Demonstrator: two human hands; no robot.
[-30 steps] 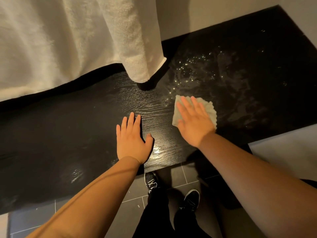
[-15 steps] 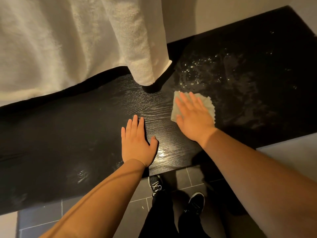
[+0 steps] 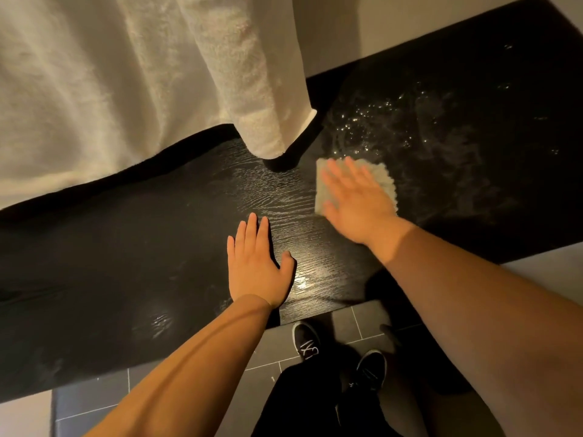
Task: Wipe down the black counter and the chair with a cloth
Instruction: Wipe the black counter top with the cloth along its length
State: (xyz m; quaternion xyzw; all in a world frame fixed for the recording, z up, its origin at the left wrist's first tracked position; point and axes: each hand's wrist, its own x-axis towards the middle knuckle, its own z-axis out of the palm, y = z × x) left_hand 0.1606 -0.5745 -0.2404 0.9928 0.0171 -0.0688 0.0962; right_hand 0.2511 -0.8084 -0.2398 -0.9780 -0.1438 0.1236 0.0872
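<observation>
Head view: a fluffy cream towel (image 3: pixel 132 89) hangs at left over the black wood-grain desk (image 3: pixel 110 263). The left hand (image 3: pixel 257 266) lies flat on it, fingers (image 3: pixel 252 228) straight and close together. Further right, the right hand (image 3: pixel 356 200) spreads flat on a pale, nubbly square cloth (image 3: pixel 383 179) beside wet streaks (image 3: pixel 410 127).

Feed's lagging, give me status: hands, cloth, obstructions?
Right hand flat on cloth, wiping black counter. Left hand braced, empty. White towel overhangs back edge.

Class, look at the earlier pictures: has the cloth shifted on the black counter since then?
Yes, slightly. Under the right hand, the cloth has slid away from the counter's near edge, closer to the hanging white towel's corner.
</observation>
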